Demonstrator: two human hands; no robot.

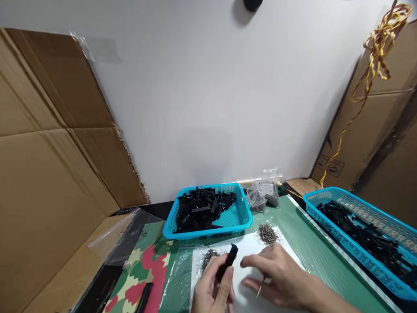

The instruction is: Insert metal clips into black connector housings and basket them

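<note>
My left hand (213,284) is closed around a slim black plastic part (230,260), held tilted with its notched end up. Beside it on the right, my right hand (276,276) has a thin metal rod (261,287) between its curled fingers, pointing downward. Its thumb and index finger are apart. Both hands are over a white sheet (246,245). Behind my left hand lies a pile of small dark metal pieces (210,257). Farther back on the sheet is another heap of small metal pieces (267,234).
A blue basket (208,233) of black parts stands at the back, a second blue basket (358,260) at the right. Plastic bags (264,193) of small pieces lie by the wall. Another black part (144,298) rests on the camouflage-patterned sheet (133,282). Cardboard (58,165) borders the left.
</note>
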